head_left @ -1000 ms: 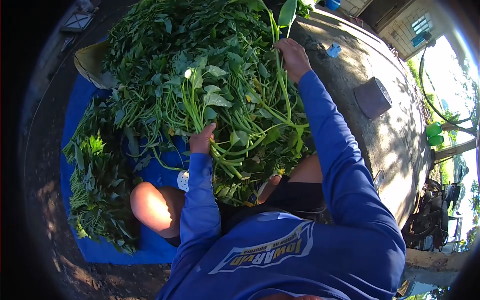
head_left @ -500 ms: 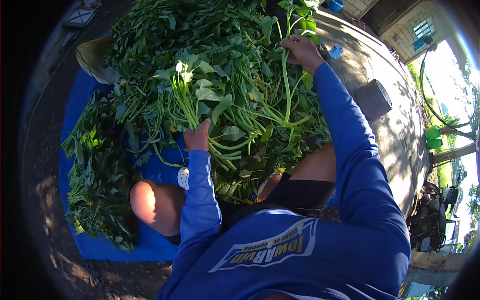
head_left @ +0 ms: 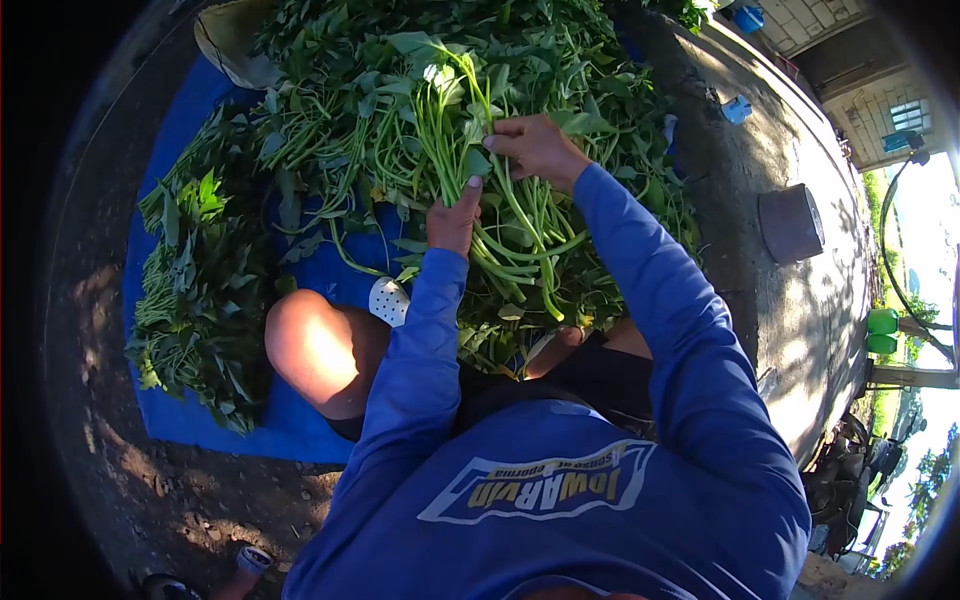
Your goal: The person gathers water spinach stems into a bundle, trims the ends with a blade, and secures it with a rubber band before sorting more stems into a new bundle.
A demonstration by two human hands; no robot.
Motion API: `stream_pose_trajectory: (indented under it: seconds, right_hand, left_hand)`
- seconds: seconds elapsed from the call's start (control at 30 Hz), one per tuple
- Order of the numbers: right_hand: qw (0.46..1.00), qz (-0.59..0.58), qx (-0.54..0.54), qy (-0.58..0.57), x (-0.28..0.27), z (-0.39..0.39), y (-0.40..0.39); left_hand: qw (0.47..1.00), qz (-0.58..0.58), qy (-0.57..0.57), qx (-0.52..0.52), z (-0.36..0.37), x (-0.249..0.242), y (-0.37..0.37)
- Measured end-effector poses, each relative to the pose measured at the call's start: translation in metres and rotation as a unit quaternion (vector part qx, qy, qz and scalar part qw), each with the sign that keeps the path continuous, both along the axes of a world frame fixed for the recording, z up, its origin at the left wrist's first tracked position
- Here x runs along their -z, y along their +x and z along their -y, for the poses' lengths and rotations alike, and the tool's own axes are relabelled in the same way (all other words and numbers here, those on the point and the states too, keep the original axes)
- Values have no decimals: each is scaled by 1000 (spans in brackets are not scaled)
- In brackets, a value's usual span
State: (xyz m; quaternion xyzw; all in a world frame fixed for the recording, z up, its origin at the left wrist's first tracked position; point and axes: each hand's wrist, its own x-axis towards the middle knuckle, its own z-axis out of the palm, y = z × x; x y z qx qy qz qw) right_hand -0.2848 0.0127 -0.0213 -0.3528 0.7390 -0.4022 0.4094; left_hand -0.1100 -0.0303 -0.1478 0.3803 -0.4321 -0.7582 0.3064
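Head view: leafy stems [head_left: 432, 142] in left hand [head_left: 453, 224], right hand [head_left: 538, 150] alongside

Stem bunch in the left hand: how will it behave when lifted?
The bunch likely bends rather than staying rigid: its long, thin stems curve. The ends fan out below the left hand, so some might slip out. Thin leaves would probably crease if squeezed.

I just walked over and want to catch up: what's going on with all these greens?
A seated person's left hand grips a bunch of leafy stems, while the right hand holds a long stem close beside it. A large pile of greens lies in front, and a smaller heap rests to the left on a blue sheet.
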Motion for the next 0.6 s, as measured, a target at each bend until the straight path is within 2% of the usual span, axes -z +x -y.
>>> stream_pose_trajectory:
  seconds: [0.07, 0.1, 0.13, 0.2, 0.23, 0.3, 0.37, 0.43, 0.47, 0.5, 0.57, 0.6]
  right_hand:
    - [999, 21, 33, -4, 13, 15, 17]
    - [998, 36, 54, -1, 22, 18, 25]
    - [999, 31, 42, -8, 34, 24, 27]
    - [999, 16, 23, -18, 56, 24, 26]
    - [998, 3, 38, -41, 50, 10, 31]
    - [992, -43, 54, -104, 21, -8, 16]
    - [954, -230, 172, -84, 22, -39, -12]
    - [953, -184, 240, -8, 40, -88, -20]
    - [969, -90, 220, 61, 53, -114, -15]
    - [972, 6, 195, 127, 66, -136, -6]
    - [961, 111, 160, 197, 91, -160, 22]
    - [945, 209, 221, 121, 100, -166, 30]
  left_hand:
    - [1000, 5, -29, 0, -12, -1, 1]
    - [999, -6, -34, 10, -20, -16, 4]
    - [999, -20, -42, 21, -22, -21, 3]
    - [998, 19, -38, 49, -14, 6, -3]
    - [996, 36, -38, 65, -14, 12, 0]
    - [999, 21, -21, 32, -8, 5, 0]
    - [1000, -1, -9, 11, -4, 10, 7]
    - [1000, 12, 24, -3, 0, 1, 10]
    - [999, 17, 40, -8, 2, -2, 10]
    - [998, -34, -46, 23, 15, 24, 6]
    - [999, -28, -8, 13, 10, 19, 7]
    - [1000, -24, 10, 8, 8, 18, 6]
